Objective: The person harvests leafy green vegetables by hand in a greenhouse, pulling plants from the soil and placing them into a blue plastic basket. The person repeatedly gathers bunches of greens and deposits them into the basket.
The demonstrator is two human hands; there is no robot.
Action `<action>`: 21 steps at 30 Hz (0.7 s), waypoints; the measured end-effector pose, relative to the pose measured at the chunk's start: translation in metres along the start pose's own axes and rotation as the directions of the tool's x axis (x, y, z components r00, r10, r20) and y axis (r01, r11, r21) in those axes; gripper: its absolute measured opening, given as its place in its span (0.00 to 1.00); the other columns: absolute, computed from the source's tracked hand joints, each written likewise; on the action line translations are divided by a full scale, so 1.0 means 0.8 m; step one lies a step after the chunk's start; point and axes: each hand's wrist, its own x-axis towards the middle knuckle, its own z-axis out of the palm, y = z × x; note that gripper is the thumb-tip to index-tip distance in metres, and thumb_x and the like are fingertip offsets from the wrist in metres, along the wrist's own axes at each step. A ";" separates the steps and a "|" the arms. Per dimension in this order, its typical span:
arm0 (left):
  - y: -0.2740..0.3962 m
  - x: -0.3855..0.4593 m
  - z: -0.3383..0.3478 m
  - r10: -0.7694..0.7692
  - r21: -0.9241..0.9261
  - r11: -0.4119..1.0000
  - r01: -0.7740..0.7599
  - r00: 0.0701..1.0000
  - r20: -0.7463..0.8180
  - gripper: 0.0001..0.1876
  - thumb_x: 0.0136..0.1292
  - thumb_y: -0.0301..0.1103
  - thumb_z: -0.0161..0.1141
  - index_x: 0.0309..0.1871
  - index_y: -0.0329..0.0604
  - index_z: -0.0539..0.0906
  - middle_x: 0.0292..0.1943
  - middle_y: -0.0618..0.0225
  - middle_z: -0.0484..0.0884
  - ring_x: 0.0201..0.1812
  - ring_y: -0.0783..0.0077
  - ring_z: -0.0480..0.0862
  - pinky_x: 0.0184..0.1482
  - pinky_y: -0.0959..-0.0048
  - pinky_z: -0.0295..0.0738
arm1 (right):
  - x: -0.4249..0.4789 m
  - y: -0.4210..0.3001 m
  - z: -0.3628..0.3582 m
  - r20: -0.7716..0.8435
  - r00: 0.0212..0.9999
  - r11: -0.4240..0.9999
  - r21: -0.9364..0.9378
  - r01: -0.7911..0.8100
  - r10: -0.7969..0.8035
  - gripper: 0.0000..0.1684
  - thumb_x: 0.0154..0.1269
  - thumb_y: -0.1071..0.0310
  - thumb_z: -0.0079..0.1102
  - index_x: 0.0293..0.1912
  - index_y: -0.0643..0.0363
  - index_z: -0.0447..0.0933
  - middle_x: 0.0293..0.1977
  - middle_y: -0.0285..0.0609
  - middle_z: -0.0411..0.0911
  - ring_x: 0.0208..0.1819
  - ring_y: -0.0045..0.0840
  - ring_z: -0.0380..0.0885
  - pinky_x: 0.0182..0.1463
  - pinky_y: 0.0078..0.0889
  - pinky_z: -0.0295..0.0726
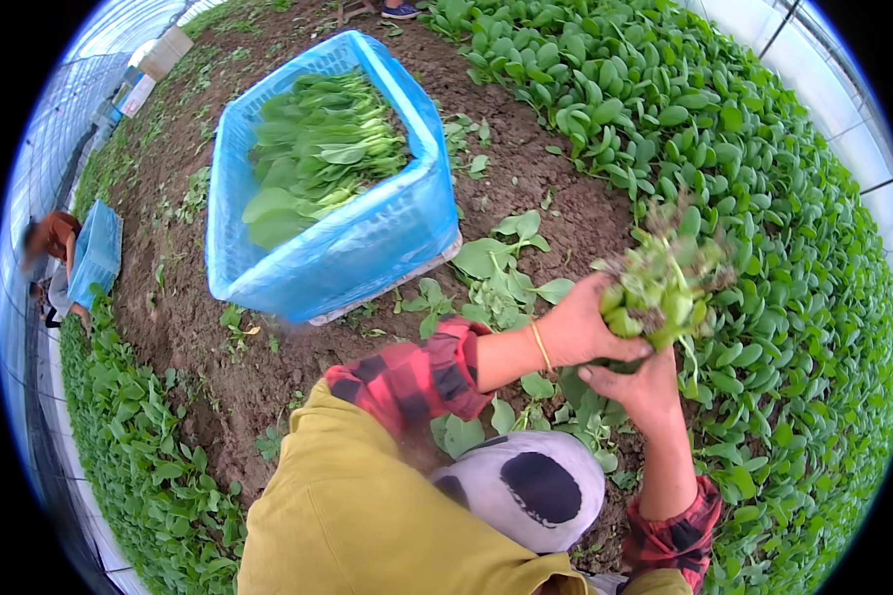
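My left hand, with a thin band at the wrist, grips a bunch of freshly pulled leafy greens. Soil-covered roots point up and away from me, slightly blurred. From below, my right hand holds the same bunch, its thumb close to the left one. The leaf ends are mostly hidden behind my hands. Ahead and to the left stands a blue plastic crate lined with thin film. Inside it, cut greens lie stacked in neat rows, stems toward the right.
A dense bed of leafy plants runs along the right; another grows at left. Loose leaves litter the brown soil. Another person bends beside a second blue crate. A shoe shows at the top.
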 end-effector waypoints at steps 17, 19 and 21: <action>0.255 -0.091 -0.383 0.227 0.883 -0.059 0.466 0.867 -0.443 0.44 0.35 0.33 0.70 0.64 0.42 0.68 0.46 0.47 0.80 0.48 0.51 0.80 0.53 0.65 0.73 | 0.013 0.072 -0.047 -0.124 0.937 0.945 0.040 -0.324 0.326 0.45 0.50 0.71 0.66 0.67 0.65 0.56 0.65 0.48 0.60 0.67 0.37 0.60 0.66 0.40 0.63; 0.207 -0.068 -0.416 0.075 0.899 -0.072 0.432 0.901 -0.427 0.46 0.38 0.35 0.70 0.66 0.39 0.66 0.51 0.46 0.78 0.54 0.52 0.78 0.58 0.66 0.70 | -0.003 0.112 -0.079 -0.182 0.908 0.924 0.008 -0.383 0.378 0.42 0.52 0.68 0.66 0.65 0.67 0.59 0.62 0.51 0.64 0.64 0.37 0.64 0.62 0.38 0.68; 0.148 -0.054 -0.439 0.028 0.884 0.034 0.466 0.884 -0.467 0.48 0.42 0.38 0.72 0.69 0.35 0.60 0.61 0.47 0.71 0.63 0.54 0.70 0.65 0.68 0.62 | -0.017 0.130 -0.115 -0.203 0.874 0.885 -0.067 -0.461 0.441 0.40 0.53 0.66 0.65 0.63 0.69 0.61 0.58 0.52 0.69 0.60 0.36 0.69 0.59 0.36 0.71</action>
